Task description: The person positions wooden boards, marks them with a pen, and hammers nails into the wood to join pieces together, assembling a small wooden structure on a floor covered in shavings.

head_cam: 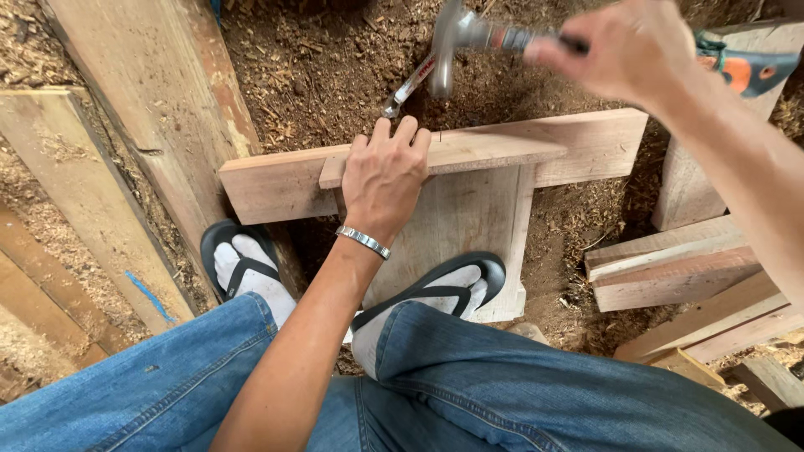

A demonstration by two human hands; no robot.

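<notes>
A: Hammer (452, 38) top centre, head blurred from motion, hanging above the far edge of the narrow wooden strip (469, 151). Right hand (624, 46) wraps its fingers closed round the handle; the grip itself is hidden inside the fist, and the hand is smeared too.

B: Left hand?

A: Left hand (383, 180) lies palm down on the strip, fingers (394, 134) curled over its far edge, pressing rather than grasping. Metal bracelet (363, 241) on that wrist. The strip sits on a wider board (586, 146) laid crosswise, and both rest on an upright plank (465, 222) whose lower end is under the right sandal (444, 289).

B: Any nail?

A: Can't tell. Something tiny and dark at the strip's edge by the fingertips, too small to call. A second tool with a shiny metal shaft (409, 84) lies on the sawdust ground (327, 67) behind, partly hidden by the hammer head.

B: Rest?

A: Left sandal (239, 264) over a white sock, beside a long slanted plank (159, 109). Blue jeans (469, 385) fill the bottom, cut by the frame. Stacked boards (678, 272) right. An orange and teal power tool (749, 67) at top right, mostly hidden behind the right hand and cropped.
</notes>
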